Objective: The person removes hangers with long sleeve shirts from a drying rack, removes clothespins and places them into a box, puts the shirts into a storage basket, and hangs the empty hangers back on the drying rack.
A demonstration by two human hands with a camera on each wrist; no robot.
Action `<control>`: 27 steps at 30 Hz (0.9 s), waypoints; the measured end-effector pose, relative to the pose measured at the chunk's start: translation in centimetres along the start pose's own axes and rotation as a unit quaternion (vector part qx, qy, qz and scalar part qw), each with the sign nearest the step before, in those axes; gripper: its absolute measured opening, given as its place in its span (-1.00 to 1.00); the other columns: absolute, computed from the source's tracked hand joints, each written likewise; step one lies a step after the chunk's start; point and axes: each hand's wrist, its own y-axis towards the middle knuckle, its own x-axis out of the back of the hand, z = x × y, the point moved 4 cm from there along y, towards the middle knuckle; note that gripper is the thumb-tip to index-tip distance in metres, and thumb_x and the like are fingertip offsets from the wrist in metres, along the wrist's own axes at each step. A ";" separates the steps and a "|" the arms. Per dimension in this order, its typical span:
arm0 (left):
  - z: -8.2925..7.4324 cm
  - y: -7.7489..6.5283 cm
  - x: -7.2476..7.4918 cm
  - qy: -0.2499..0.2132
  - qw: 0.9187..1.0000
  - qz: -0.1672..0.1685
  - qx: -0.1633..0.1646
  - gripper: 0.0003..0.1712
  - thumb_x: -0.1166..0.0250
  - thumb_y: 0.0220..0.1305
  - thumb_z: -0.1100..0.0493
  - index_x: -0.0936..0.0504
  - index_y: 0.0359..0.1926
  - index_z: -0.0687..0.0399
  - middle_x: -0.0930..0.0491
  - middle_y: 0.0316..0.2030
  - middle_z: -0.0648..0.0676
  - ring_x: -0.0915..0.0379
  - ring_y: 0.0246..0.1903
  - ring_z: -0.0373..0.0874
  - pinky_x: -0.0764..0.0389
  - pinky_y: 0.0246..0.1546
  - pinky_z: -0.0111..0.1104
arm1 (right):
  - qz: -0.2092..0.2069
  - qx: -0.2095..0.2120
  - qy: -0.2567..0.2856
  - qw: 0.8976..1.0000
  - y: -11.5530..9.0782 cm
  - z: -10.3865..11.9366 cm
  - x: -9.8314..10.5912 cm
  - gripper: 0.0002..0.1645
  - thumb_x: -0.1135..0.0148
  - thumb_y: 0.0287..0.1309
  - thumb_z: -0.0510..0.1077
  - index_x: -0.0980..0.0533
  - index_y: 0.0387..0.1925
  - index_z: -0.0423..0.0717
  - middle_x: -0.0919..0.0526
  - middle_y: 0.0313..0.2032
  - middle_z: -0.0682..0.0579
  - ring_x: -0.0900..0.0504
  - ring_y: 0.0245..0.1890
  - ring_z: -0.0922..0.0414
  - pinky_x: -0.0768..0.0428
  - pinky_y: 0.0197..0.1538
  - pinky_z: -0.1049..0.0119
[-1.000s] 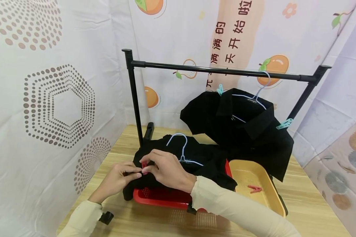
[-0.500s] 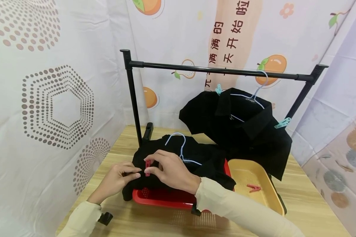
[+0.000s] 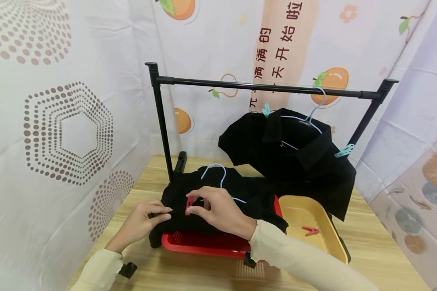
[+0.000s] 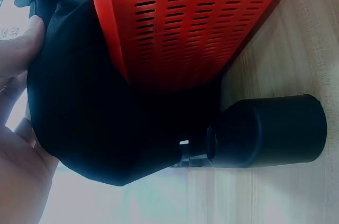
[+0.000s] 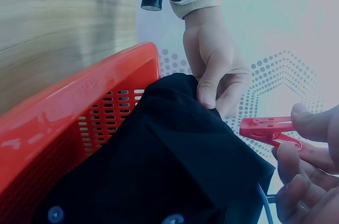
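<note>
A black shirt (image 3: 189,184) with a light blue hanger (image 3: 223,178) lies over the red basket (image 3: 204,248). At the shirt's left edge, my left hand (image 3: 142,220) pinches the cloth between thumb and fingers; the right wrist view shows this grip too. My right hand (image 3: 222,208) holds a red clothespin (image 5: 267,130) by its handle ends, thumb on one side and fingers on the other. It stands just above the shirt, a short gap to the right of my left fingertips. In the left wrist view, the black cloth (image 4: 85,91) hangs beside the basket's slotted wall.
A black rack (image 3: 240,85) stands behind. From its bar hangs another black shirt (image 3: 298,169) with teal clothespins (image 3: 345,150) on it. At right, a yellow tray (image 3: 295,204) holds another red clothespin (image 3: 310,230). Patterned curtains surround the wooden table (image 3: 375,242).
My right hand has moved right with the red clothespin, widening the gap to my left fingertips. My left hand keeps its pinch on the shirt. The head view has shifted slightly.
</note>
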 end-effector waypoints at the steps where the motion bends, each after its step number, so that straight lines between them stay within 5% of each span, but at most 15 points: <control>1: 0.0 -0.1 0.0 -0.001 1.000 -0.001 0.001 -0.78 -0.51 0.17 0.37 -0.85 -0.18 0.03 -0.64 -0.39 -0.22 -0.43 -0.51 -0.32 -0.48 -0.49 -0.48 | 0.001 -0.001 0.003 1.000 -0.1 0.0 0.1 -0.60 -0.47 0.25 -0.04 -0.67 0.07 -0.09 -0.71 -0.14 0.13 -0.38 -0.62 0.36 -0.42 -0.51 0.51; 18: 0.0 -0.5 0.0 -0.005 1.000 -0.009 0.009 -0.78 -0.52 0.15 0.36 -0.85 -0.19 0.00 -0.65 -0.39 -0.22 -0.43 -0.51 -0.32 -0.49 -0.50 -0.47 | -0.008 -0.025 -0.002 1.000 -1.4 -0.8 1.2 -0.63 -0.46 0.26 -0.07 -0.69 0.07 -0.07 -0.69 -0.21 0.18 -0.38 -0.60 0.33 -0.41 -0.50 0.45; 27: 0.2 -0.4 0.0 -0.010 1.000 -0.010 0.005 -0.78 -0.52 0.16 0.35 -0.85 -0.19 0.00 -0.64 -0.39 -0.22 -0.41 -0.52 -0.32 -0.48 -0.51 -0.48 | -0.020 -0.039 -0.002 0.999 -2.2 -1.1 2.1 -0.62 -0.47 0.26 -0.05 -0.69 0.07 -0.06 -0.52 -0.45 0.24 -0.36 -0.61 0.34 -0.40 -0.49 0.43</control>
